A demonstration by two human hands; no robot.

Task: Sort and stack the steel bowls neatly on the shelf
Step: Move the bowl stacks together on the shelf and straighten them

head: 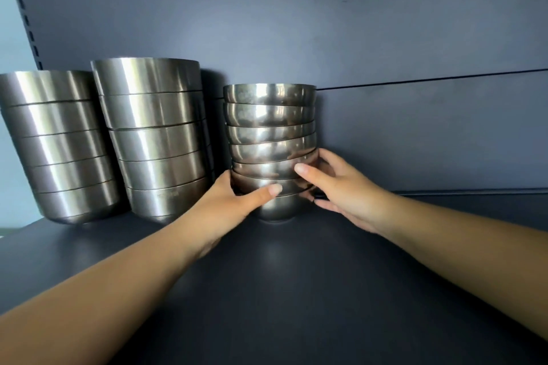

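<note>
Dark blue-grey metal all round: the shelf (296, 290) is a flat matte board with faint sheen spots, backed by a panelled wall (296, 24) of the same colour with one horizontal seam running off to the right. A slotted upright (22, 6) stands at the far left edge, pale wall beyond it. Three stacks of steel bowls sit toward the back. The small-bowl stack (270, 139) — seven or so rounded bowls, nested rims up — stands just right of centre on the shelf, near the back panel, its upper bowls slightly askew. The left hand (234, 201) wraps the stack's lower left side, thumb pressed across the front of the second-lowest bowl; its other fingers are hidden behind. The right hand (335, 187) cups the lower right side, thumb flat on the front, fingers curled round the back and spread a little. Just left stands the middle stack (157, 139) of five larger straight-sided bowls, and beside that the left stack (59, 145), also five, leaning slightly — the two large stacks nearly touching.
</note>
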